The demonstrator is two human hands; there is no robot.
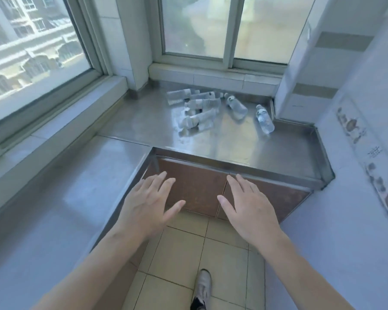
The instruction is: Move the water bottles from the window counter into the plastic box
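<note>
Water bottles [202, 110]: all lying on table [233, 142], upper centre; none moved, box unseen. Left hand [147, 203], right hand [249, 205]: released, empty.

Both bare forearms reach forward from the bottom of the view, roughly side by side. The left hand [149, 203] is held palm down, fingers straight and slightly spread, thumb out toward the right. The right hand [248, 203] mirrors it, fingers straight, thumb pointing left. Neither holds anything.
</note>
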